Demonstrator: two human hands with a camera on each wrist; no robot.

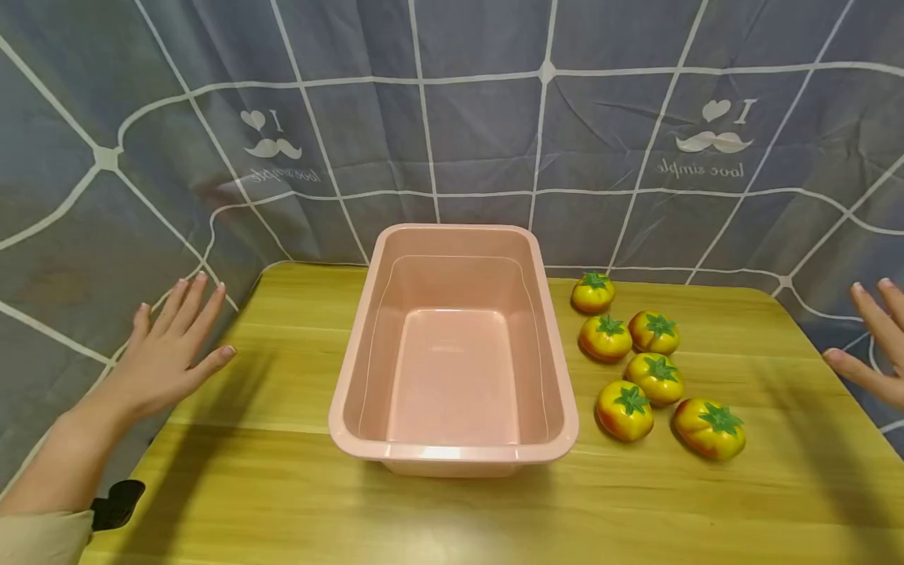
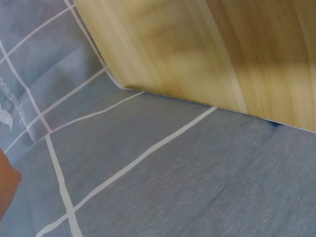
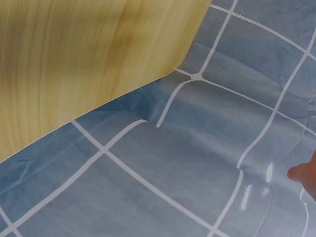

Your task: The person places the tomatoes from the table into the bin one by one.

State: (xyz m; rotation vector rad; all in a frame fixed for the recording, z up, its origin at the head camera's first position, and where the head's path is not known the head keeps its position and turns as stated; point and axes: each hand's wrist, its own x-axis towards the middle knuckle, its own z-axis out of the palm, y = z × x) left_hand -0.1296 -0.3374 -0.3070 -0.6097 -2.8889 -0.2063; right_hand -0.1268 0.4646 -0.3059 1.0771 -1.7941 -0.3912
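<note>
A pink plastic basin (image 1: pixel 453 459) stands in the middle of the wooden table, with nothing inside it. To its right lie several yellow-and-red toy persimmons (image 1: pixel 655 378) with green leafy tops. My left hand (image 1: pixel 165 345) hovers over the table's left edge, fingers spread, touching nothing. At the far right, my right hand (image 1: pixel 879 345) is partly cut off by the frame, its visible fingers straight and holding nothing. Each wrist view catches only a bit of a hand at its border: a finger (image 2: pixel 7 185) on the left, a fingertip (image 3: pixel 303 175) on the right.
A grey-blue curtain (image 1: pixel 480 141) with white lines hangs behind the wooden table (image 1: pixel 297 486) and along both sides. A dark band (image 1: pixel 118 504) is on my left wrist. The table's edge (image 3: pixel 113 101) shows in the right wrist view, with curtain cloth beyond.
</note>
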